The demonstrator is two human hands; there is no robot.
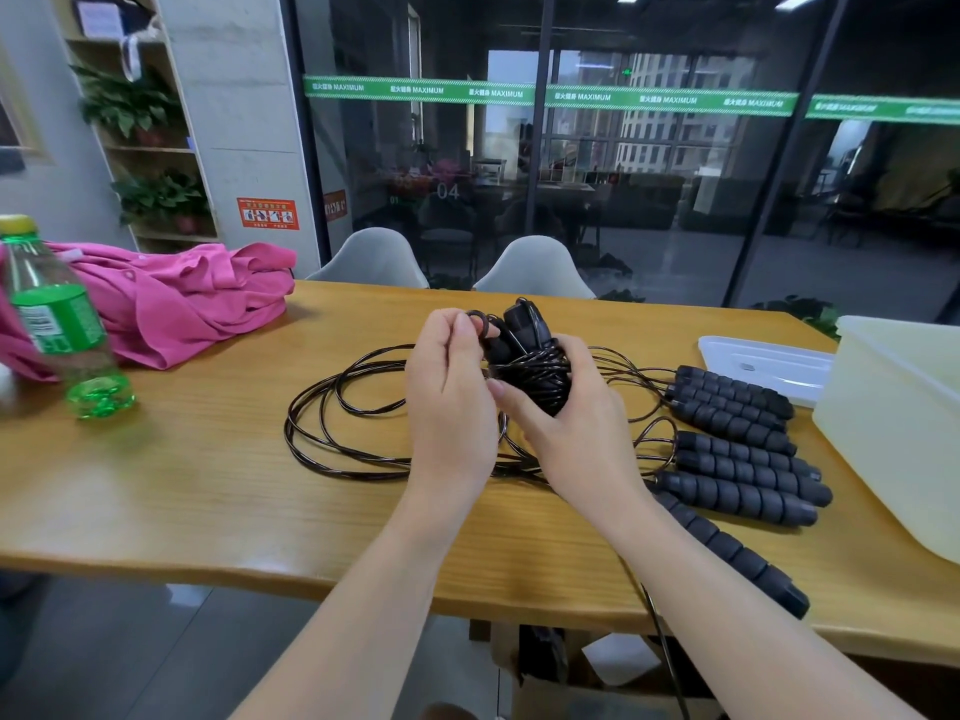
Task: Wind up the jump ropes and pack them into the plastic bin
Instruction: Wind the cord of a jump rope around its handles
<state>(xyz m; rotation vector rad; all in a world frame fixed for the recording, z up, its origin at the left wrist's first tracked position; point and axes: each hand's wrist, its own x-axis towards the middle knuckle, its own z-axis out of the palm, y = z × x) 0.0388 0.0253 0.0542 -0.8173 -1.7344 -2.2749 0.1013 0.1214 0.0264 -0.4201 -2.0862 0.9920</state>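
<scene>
A wound black jump rope bundle with its two handles sticking up is held above the wooden table. My right hand grips the bundle from below and the right. My left hand pinches a small loop of the rope's cord at the bundle's upper left. Loose black cords lie in loops on the table under my hands. Several black foam handles lie side by side to the right. The translucent plastic bin stands at the far right, open.
The bin's lid lies flat behind the handles. A green plastic bottle stands at the left beside a pink garment. Two grey chairs stand behind the table, before a glass wall. One handle lies near the front edge.
</scene>
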